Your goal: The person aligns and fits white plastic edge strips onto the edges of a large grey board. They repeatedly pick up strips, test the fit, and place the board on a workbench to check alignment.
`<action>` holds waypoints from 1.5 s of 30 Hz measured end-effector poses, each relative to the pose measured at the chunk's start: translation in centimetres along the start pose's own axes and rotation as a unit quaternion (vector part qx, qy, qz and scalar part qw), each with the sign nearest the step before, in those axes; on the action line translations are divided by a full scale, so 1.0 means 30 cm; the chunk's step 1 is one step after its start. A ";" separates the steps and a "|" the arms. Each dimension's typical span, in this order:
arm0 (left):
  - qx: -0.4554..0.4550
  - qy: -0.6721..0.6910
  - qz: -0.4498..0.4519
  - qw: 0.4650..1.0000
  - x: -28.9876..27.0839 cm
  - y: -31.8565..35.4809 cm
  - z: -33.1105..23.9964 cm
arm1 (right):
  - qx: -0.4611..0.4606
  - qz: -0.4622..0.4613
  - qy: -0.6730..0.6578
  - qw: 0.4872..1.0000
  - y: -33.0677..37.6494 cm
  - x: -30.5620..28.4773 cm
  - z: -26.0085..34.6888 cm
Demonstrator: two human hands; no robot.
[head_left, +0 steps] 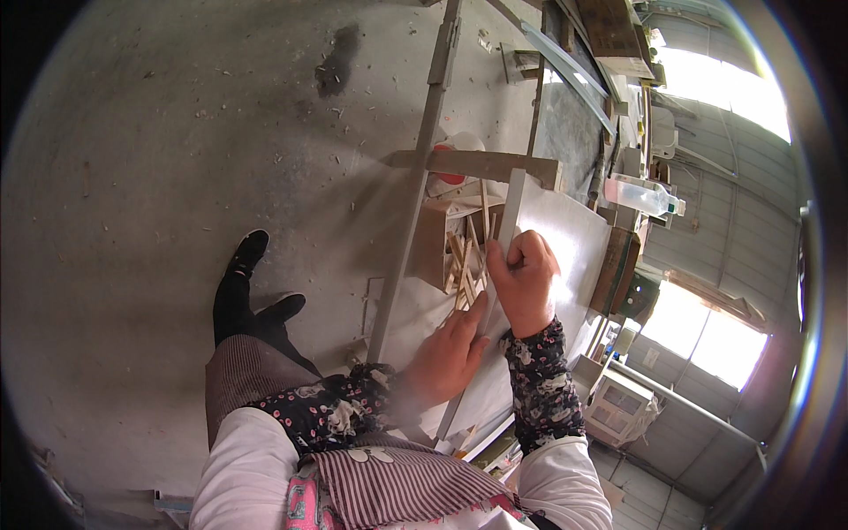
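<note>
Wooden strip under two hands at a white table

Left hand (446, 353) lies flat with fingers spread, pressing the long strip (495, 274) onto the table (574, 238). Right hand (526, 278) is clenched around the same strip farther up. Beyond, thin sticks (464, 265) fill an open box (433, 247).

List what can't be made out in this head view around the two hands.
- What the right hand grips: its fist closes on the grey rail, hiding the contact.
- Left hand fingertips: motion-blurred against the white board.
- Wooden sticks: small and overlapping, uncountable.
- Clear bottle: contents too small to tell.
</note>
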State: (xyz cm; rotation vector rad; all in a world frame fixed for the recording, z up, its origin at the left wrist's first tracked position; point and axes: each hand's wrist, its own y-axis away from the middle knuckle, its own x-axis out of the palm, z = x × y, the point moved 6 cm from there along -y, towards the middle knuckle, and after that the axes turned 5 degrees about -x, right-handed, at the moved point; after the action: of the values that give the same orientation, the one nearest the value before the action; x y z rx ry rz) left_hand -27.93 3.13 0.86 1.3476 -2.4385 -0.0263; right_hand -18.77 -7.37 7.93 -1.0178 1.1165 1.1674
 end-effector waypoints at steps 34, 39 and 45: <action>-0.023 0.026 0.060 0.998 -0.021 -0.004 0.001 | 0.043 0.130 0.048 0.989 -0.242 -0.011 0.011; -0.006 0.023 0.050 0.998 -0.023 -0.002 -0.001 | 0.052 0.130 0.041 0.989 -0.238 -0.009 0.000; -0.014 0.034 0.048 0.998 -0.019 -0.001 0.002 | 0.038 0.129 0.033 0.990 -0.236 -0.009 0.002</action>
State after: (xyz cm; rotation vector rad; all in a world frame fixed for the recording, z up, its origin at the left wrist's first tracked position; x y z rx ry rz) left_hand -27.65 3.58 0.65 1.1993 -2.4324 0.0089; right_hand -11.76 -8.24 8.38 -0.8774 1.3657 1.2910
